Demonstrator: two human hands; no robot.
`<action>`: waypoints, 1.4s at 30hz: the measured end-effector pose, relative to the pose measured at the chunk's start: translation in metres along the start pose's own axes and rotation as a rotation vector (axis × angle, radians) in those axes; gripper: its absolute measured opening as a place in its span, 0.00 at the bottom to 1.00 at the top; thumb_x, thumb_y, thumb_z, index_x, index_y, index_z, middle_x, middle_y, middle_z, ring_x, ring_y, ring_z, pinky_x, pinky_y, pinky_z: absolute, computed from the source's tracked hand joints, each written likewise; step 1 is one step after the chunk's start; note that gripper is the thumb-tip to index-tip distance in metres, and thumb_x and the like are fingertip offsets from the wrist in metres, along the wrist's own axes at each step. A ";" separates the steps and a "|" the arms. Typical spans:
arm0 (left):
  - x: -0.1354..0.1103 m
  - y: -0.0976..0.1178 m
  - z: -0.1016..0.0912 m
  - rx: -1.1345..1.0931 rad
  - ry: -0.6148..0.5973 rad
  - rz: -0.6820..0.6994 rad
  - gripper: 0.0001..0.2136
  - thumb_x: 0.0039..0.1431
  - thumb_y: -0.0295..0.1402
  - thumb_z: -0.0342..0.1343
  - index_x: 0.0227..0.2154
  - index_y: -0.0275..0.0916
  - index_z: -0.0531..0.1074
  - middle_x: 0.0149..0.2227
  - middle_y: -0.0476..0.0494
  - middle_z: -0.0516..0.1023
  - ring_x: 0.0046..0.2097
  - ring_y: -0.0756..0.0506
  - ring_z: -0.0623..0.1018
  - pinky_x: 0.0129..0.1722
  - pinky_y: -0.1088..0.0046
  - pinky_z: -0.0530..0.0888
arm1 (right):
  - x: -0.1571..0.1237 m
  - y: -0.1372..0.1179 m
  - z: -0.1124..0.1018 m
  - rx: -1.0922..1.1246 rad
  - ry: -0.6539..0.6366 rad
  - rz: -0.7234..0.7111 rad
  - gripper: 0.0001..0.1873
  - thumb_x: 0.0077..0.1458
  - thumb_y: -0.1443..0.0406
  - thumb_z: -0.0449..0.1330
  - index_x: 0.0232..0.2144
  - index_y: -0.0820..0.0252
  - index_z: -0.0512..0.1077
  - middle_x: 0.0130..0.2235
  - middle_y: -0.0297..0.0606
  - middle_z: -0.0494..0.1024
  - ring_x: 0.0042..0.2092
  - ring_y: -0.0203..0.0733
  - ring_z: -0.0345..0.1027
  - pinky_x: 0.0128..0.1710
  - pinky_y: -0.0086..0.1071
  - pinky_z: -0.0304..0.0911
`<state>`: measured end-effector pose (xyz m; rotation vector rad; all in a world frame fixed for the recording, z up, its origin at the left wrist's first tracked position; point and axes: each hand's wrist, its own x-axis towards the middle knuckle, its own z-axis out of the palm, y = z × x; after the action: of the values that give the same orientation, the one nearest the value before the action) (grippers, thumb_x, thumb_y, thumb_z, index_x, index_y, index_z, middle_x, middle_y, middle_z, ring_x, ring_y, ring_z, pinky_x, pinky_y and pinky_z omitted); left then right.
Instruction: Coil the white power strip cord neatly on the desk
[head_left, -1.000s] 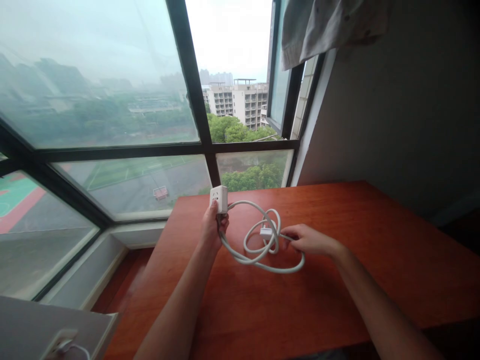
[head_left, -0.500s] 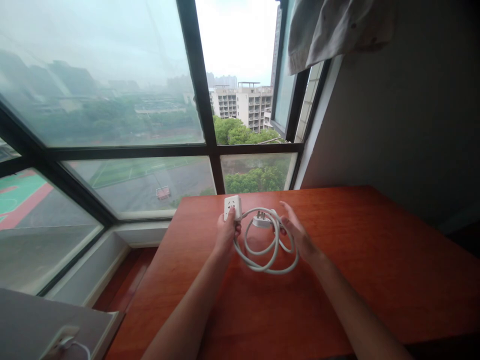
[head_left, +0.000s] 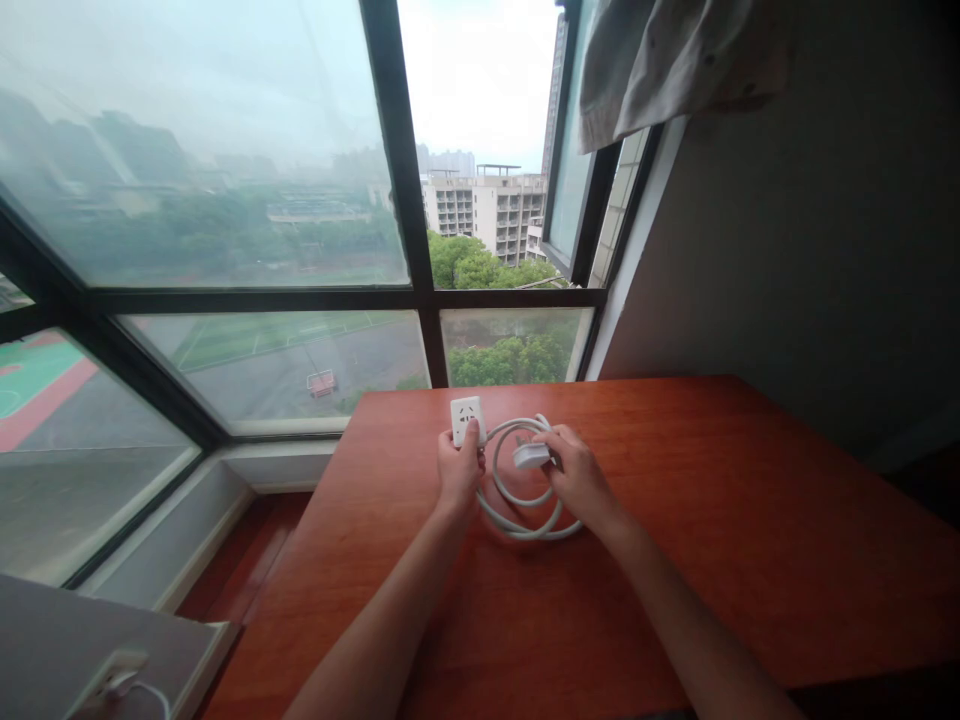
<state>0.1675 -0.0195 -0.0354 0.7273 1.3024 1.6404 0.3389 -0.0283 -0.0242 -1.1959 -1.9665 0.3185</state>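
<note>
My left hand (head_left: 459, 465) grips a white extension socket (head_left: 466, 412) by its lower end, thumb pressed on its face, the slots turned toward me. Between my hands the white cord (head_left: 517, 530) hangs or lies in loose coils above the reddish-brown table (head_left: 480, 630). Closed around the white plug (head_left: 531, 456) at the cord's other end is my right hand (head_left: 576, 468). The plug's prongs show only in part behind my fingers, and part of the coil is hidden behind that hand.
Beyond the table's far edge stand dark-framed windows (head_left: 255, 298), with one open pane (head_left: 574, 200) at the right. Grey cloth (head_left: 660, 70) hangs at the upper right. A wall outlet with a white plug (head_left: 120, 683) is at the lower left.
My right hand, open beside the coils before, has moved left and closed on the plug. The plug has turned and its prongs are less visible. The socket stays in my left hand.
</note>
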 end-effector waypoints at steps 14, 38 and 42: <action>-0.008 -0.010 0.011 0.349 0.067 0.272 0.21 0.49 0.47 0.61 0.38 0.39 0.63 0.30 0.45 0.74 0.31 0.45 0.76 0.29 0.72 0.70 | -0.010 -0.065 -0.004 0.291 0.021 -0.319 0.07 0.59 0.66 0.54 0.38 0.57 0.73 0.41 0.41 0.77 0.47 0.46 0.70 0.48 0.43 0.65; 0.037 0.014 -0.030 -0.435 -0.177 -0.319 0.19 0.54 0.49 0.57 0.29 0.34 0.68 0.19 0.52 0.66 0.19 0.55 0.67 0.21 0.80 0.70 | -0.053 0.069 -0.142 1.367 0.477 0.667 0.10 0.42 0.73 0.60 0.30 0.58 0.67 0.22 0.24 0.54 0.19 0.26 0.43 0.19 0.26 0.55; 0.034 0.021 -0.033 -0.293 -0.435 -0.406 0.23 0.53 0.53 0.55 0.26 0.33 0.68 0.15 0.56 0.57 0.16 0.57 0.58 0.13 0.83 0.58 | -0.046 0.085 -0.118 1.210 0.332 0.694 0.12 0.40 0.68 0.64 0.32 0.58 0.68 0.21 0.25 0.57 0.18 0.25 0.41 0.17 0.26 0.49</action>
<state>0.1187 -0.0040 -0.0270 0.5556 0.8114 1.2218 0.4905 -0.0430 -0.0192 -0.9161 -0.6957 1.3226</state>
